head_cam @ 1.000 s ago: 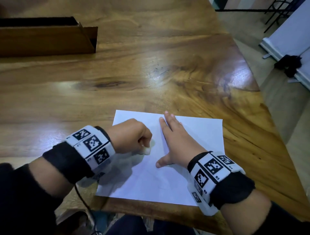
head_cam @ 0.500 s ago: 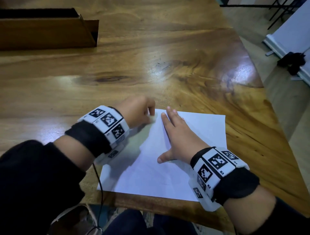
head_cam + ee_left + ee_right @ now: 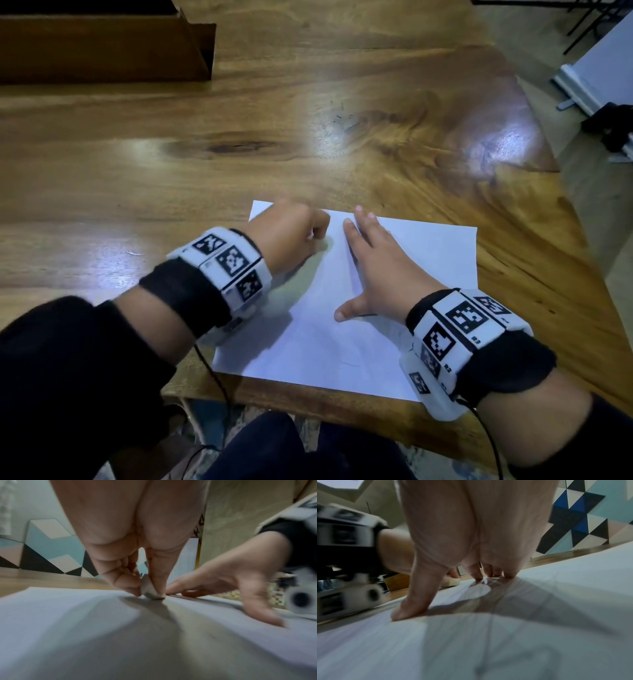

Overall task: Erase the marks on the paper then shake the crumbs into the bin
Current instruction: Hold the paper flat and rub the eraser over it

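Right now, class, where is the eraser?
The eraser is pinched in the left hand, pressed on the paper near its far-left corner, beside the right hand's fingertips.

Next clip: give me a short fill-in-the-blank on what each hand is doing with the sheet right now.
1. The left hand pinches a small white ____ against the paper.
2. The right hand lies ____ on the paper, fingers straight.
3. The paper lies on a ____ table.
4. The brown box stands at the table's far ____ side.

Missing words: eraser; flat; wooden; left
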`<state>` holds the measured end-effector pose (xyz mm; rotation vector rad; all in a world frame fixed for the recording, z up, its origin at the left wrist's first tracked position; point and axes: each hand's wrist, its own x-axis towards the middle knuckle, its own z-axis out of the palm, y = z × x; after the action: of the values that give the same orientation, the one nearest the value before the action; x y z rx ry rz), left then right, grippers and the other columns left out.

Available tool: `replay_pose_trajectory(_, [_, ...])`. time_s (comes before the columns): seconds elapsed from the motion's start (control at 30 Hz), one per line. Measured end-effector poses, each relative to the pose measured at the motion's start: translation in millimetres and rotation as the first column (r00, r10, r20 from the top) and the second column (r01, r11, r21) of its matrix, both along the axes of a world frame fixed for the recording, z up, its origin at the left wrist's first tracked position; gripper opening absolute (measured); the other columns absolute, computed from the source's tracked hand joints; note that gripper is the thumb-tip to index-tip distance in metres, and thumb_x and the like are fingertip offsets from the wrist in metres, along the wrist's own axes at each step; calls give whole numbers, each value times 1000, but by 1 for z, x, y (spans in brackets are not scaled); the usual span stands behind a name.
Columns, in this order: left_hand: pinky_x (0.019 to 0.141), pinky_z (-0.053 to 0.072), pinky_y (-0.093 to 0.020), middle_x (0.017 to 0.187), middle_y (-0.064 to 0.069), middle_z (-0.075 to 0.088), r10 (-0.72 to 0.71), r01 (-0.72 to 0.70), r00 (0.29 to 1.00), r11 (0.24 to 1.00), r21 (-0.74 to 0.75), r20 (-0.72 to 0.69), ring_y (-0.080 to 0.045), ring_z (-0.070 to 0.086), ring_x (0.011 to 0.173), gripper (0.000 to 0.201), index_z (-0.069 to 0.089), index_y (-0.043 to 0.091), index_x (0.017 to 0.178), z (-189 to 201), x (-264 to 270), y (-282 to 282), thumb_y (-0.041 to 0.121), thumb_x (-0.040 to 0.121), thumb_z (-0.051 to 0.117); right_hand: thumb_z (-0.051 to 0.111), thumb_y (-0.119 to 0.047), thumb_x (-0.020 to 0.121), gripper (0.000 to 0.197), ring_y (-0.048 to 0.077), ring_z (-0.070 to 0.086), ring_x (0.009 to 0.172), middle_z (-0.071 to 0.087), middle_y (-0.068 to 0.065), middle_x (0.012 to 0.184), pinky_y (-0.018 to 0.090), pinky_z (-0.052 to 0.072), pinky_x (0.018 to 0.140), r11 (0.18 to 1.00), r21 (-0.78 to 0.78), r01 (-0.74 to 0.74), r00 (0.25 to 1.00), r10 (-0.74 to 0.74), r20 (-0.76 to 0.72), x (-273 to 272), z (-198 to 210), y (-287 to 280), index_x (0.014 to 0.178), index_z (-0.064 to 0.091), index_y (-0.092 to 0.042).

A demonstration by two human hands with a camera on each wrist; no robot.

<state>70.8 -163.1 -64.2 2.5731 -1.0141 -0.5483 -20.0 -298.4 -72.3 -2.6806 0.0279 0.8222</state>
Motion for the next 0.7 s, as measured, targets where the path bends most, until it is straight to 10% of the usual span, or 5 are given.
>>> replay_pose_trajectory(0.17, [61, 35, -26, 77, -3, 56, -158, 174, 972, 982, 76, -174, -21, 51, 72, 10, 60, 17, 73, 0, -30, 33, 25, 78, 63, 81, -48, 67, 133, 20, -24, 143, -31, 7, 154, 31, -5, 118, 1000, 9, 6, 1000, -6, -7, 0, 0, 0, 150, -15, -9])
replay_pose_trajectory(0.37, [62, 40, -19, 73, 2, 57, 204, -252, 935, 958, -140, -289, -5, 48, 63, 11, 63, 21, 88, -4, -14, 52, 23, 78, 65, 77, -51, 70, 130, 18, -27, 142, -34, 5, 153, 29, -8, 117, 1000, 22, 0, 1000, 0, -20, -2, 1, -2, 149, -18, -9])
replay_pose_trajectory(0.7, [89, 17, -8, 146, -3, 36, 94, -112, 988, 983, -148, -120, -15, 26, 138, 15, 65, 8, 95, -12, -26, 55, 11, 87, 53, 68, -60, 75, 125, 25, -32, 140, -38, 12, 150, 39, -11, 116, 998, -52, -34, 998, 31, -48, -9, -1, 0, 147, -22, -11])
